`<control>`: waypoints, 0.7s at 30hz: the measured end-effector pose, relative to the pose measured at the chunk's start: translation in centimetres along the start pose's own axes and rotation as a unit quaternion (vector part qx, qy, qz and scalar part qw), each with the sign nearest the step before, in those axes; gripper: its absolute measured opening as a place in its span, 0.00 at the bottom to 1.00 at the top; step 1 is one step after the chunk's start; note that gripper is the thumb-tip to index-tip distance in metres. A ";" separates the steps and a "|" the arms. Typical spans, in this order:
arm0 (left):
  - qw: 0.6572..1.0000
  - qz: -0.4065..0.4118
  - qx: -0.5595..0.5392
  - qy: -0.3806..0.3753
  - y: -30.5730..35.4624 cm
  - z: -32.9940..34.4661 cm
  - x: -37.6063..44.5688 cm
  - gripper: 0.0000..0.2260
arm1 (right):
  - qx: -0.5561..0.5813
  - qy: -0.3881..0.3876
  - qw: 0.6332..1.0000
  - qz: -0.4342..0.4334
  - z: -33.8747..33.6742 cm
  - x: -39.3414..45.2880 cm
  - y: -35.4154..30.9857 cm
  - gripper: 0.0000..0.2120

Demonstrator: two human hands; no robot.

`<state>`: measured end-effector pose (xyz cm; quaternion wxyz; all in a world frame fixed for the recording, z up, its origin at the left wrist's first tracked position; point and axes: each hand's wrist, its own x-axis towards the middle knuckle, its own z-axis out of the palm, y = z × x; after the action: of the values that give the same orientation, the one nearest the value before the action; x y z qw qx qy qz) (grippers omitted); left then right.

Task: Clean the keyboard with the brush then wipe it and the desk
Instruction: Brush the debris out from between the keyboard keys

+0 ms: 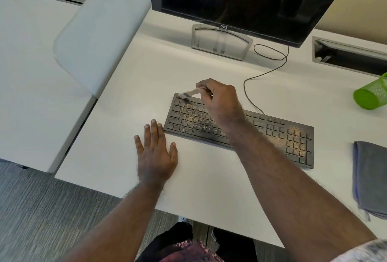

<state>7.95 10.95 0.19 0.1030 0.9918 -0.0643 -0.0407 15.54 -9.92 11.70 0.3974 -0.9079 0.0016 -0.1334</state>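
A black keyboard (pixel 272 132) lies on the white desk (pixel 146 77), dusted with tan crumbs over its left letter keys and its number pad. My right hand (pixel 219 100) grips a small pale brush (pixel 189 93) whose bristles touch the keyboard's top left corner. My left hand (pixel 156 153) rests flat on the desk with fingers spread, its fingertips at the keyboard's left end. A folded grey cloth (pixel 370 176) lies on the desk at the right edge of view.
A black Dell monitor (pixel 240 0) on a grey stand (pixel 222 42) is behind the keyboard, whose cable (pixel 249 86) loops across the desk. A green mesh cup (pixel 370 94) lies tipped at the right. A white partition panel (pixel 100 31) borders the desk's left.
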 end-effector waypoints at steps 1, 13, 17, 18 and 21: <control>1.000 0.000 0.000 0.000 0.0 0.0 0.0 0.34 | -0.002 0.007 1.000 0.009 0.0 0.1 0.1 0.09; 1.000 -0.002 -0.005 0.007 0.2 -0.2 -0.1 0.34 | 0.002 0.010 1.000 -0.010 1.1 0.6 -1.2 0.09; 1.000 -0.003 -0.007 0.008 0.1 -0.2 -0.1 0.34 | 0.021 -0.017 0.999 -0.021 1.3 0.3 -1.7 0.08; 1.000 -0.003 -0.009 0.010 0.2 -0.2 -0.1 0.34 | 0.015 -0.028 0.999 -0.022 1.4 0.2 -1.6 0.08; 1.000 -0.001 -0.010 0.012 0.2 -0.2 -0.1 0.34 | -0.003 -0.005 1.000 -0.002 1.6 0.1 -1.0 0.09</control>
<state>7.87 10.83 0.40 0.1132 0.9912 -0.0618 -0.0293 15.95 -8.11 11.39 0.3942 -0.9099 -0.0024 -0.1295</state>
